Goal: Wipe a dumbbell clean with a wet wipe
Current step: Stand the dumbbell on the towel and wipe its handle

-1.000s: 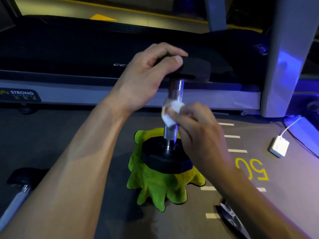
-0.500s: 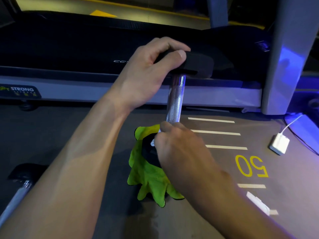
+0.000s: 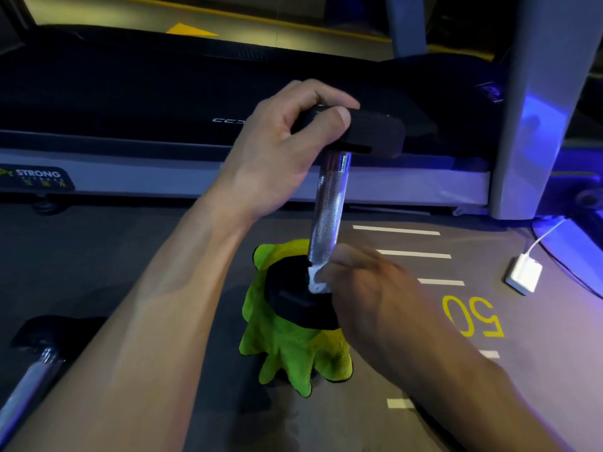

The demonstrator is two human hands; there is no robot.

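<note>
Upright on a green cloth (image 3: 287, 350), the dumbbell (image 3: 326, 210) is gripped at its top head by the left hand (image 3: 280, 151); a wet wipe (image 3: 316, 282) is pinched against the handle's base by the right hand (image 3: 375, 301).

Dark treadmill (image 3: 163, 102) beyond hands; grey floor (image 3: 98, 256) with white dashes, yellow "50" (image 3: 473, 316) right of hands; blue light far right.

A green cloth (image 3: 287, 350) was spread on the floor (image 3: 114, 256). A white adapter (image 3: 523, 278) was seen near a treadmill (image 3: 163, 102); what appeared to be a second dumbbell (image 3: 36, 363) lay left.
</note>
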